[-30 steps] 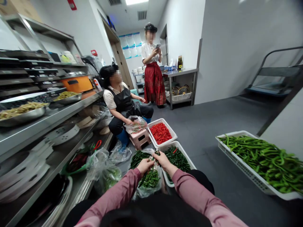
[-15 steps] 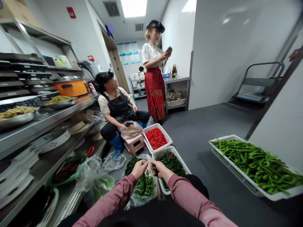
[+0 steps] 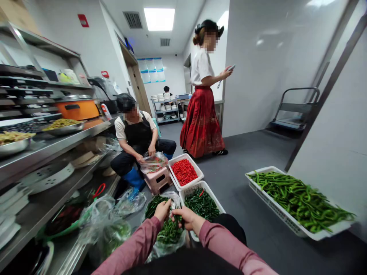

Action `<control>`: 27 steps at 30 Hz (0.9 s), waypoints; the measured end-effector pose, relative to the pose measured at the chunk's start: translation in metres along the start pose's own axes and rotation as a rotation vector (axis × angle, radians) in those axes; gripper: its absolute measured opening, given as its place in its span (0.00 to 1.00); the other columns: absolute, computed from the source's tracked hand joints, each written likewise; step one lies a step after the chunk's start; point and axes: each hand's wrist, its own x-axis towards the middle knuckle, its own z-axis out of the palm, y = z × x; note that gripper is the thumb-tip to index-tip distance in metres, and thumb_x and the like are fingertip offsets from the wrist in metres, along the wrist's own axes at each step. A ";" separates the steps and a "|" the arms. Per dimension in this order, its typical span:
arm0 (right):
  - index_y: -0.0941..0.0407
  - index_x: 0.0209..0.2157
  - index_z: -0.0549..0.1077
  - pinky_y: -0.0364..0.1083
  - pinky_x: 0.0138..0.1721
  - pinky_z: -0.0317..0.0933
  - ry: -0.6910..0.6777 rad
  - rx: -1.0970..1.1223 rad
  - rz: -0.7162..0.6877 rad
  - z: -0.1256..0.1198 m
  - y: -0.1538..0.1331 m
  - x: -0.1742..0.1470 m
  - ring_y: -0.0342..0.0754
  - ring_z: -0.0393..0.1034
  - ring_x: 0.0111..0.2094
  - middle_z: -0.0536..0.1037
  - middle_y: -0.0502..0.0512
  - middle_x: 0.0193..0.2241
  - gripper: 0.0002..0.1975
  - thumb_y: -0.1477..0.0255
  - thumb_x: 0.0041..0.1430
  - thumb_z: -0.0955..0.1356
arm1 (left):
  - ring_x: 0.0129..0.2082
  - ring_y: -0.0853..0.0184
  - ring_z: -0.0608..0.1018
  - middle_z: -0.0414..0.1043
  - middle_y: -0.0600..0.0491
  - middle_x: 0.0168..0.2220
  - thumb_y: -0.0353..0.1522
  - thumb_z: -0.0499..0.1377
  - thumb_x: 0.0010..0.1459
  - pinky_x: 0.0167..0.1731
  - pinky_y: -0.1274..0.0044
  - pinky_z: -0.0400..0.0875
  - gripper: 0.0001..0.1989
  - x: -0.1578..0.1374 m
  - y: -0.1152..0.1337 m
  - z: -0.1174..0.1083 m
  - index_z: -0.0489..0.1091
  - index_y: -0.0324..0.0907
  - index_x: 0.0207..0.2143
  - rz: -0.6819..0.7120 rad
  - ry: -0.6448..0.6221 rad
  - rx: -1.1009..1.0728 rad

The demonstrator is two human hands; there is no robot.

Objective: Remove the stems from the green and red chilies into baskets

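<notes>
Two bare hands nearly meet at centre: the right hand [image 3: 185, 217] pinches dark green chilies [image 3: 179, 220]; the left hand [image 3: 162, 211] is just beside it, and whether it grips anything I cannot tell. Beneath, at six o'clock, a plastic bag [image 3: 160, 250] holds cut-looking greens [image 3: 169, 233]. At two o'clock, a white basket [image 3: 215, 198] of chilies; between twelve and one, red chilies [image 3: 185, 172]; at three, long green peppers [image 3: 298, 202]; at eleven, a seated co-worker [image 3: 139, 131].
</notes>
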 end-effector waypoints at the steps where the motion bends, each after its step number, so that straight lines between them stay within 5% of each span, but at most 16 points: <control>1: 0.59 0.26 0.73 0.38 0.15 0.42 0.002 0.002 0.003 -0.002 -0.002 0.000 0.37 0.57 0.15 0.70 0.49 0.18 0.08 0.68 0.47 0.70 | 0.12 0.74 0.55 0.48 0.63 0.13 0.55 0.57 0.52 0.14 0.80 0.47 0.24 0.000 -0.001 -0.001 0.57 0.45 0.24 -0.023 -0.035 -0.057; 9: 0.60 0.26 0.74 0.38 0.16 0.42 -0.033 -0.159 0.041 0.008 -0.025 -0.020 0.37 0.57 0.17 0.69 0.48 0.17 0.07 0.70 0.45 0.70 | 0.11 0.77 0.51 0.50 0.63 0.12 0.49 0.58 0.57 0.13 0.81 0.42 0.21 -0.015 0.008 -0.017 0.56 0.45 0.24 -0.035 -0.174 -0.067; 15: 0.61 0.25 0.71 0.39 0.17 0.40 -0.246 -0.321 0.066 0.010 -0.042 -0.031 0.36 0.56 0.16 0.69 0.46 0.15 0.06 0.72 0.48 0.69 | 0.11 0.80 0.46 0.47 0.66 0.14 0.48 0.61 0.55 0.12 0.85 0.39 0.21 -0.019 0.006 -0.034 0.59 0.42 0.26 -0.278 -0.410 -0.251; 18: 0.63 0.25 0.72 0.40 0.17 0.38 -0.285 -0.283 0.085 0.006 -0.048 -0.025 0.35 0.54 0.14 0.69 0.47 0.14 0.07 0.73 0.51 0.67 | 0.11 0.80 0.51 0.51 0.64 0.15 0.46 0.61 0.57 0.12 0.85 0.45 0.19 -0.007 -0.011 -0.036 0.61 0.40 0.27 -0.302 -0.364 -0.255; 22: 0.63 0.28 0.73 0.39 0.19 0.45 -0.001 0.081 0.089 0.000 -0.059 -0.012 0.36 0.58 0.15 0.69 0.47 0.13 0.08 0.76 0.56 0.63 | 0.21 0.73 0.71 0.70 0.56 0.23 0.35 0.66 0.53 0.25 0.81 0.68 0.11 0.019 -0.029 -0.049 0.71 0.37 0.34 -0.289 -0.216 0.193; 27: 0.57 0.28 0.67 0.42 0.29 0.60 0.147 0.278 0.104 -0.007 -0.067 0.008 0.40 0.66 0.22 0.73 0.47 0.18 0.08 0.77 0.58 0.60 | 0.40 0.62 0.78 0.79 0.45 0.34 0.31 0.64 0.52 0.42 0.80 0.68 0.07 0.057 -0.036 -0.092 0.78 0.36 0.33 -0.186 0.080 0.928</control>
